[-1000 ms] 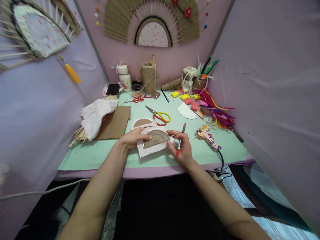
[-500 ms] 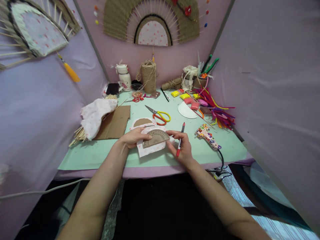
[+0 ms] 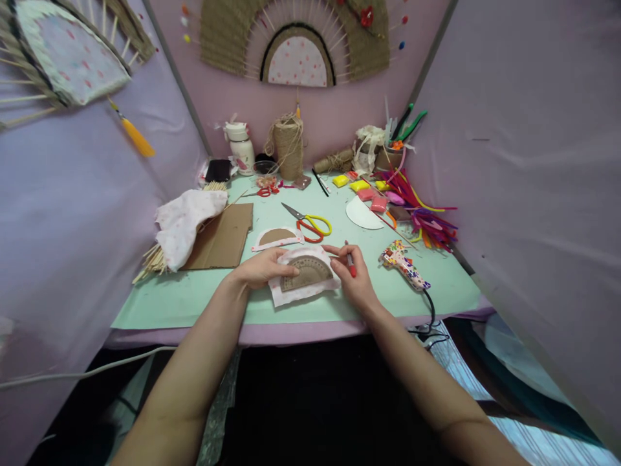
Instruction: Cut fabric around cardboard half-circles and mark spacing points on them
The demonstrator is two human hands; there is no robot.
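Note:
A brown half-round cardboard piece [image 3: 306, 274] lies on a scrap of white dotted cloth [image 3: 299, 294] near the front of the mint-green table [image 3: 194, 301]. My left hand [image 3: 262, 266] presses its fingers on the left edge of the cardboard and cloth. My right hand [image 3: 353, 279] grips a red marker [image 3: 350, 261] by the right edge of the cardboard, its index finger stretched along the top rim.
Yellow and orange scissors [image 3: 310, 225], a second cloth-edged half-round [image 3: 276, 237], a cardboard sheet [image 3: 222, 237], a cloth bundle over sticks [image 3: 184, 223], a patterned glue gun [image 3: 403, 265], pipe cleaners [image 3: 422, 217], a twine spool [image 3: 288, 147] and a white half-disc [image 3: 363, 214] lie around.
My right hand has turned the marker from pointing up and away to a lower, writing hold at the cardboard's upper right edge. The left hand stays on the piece.

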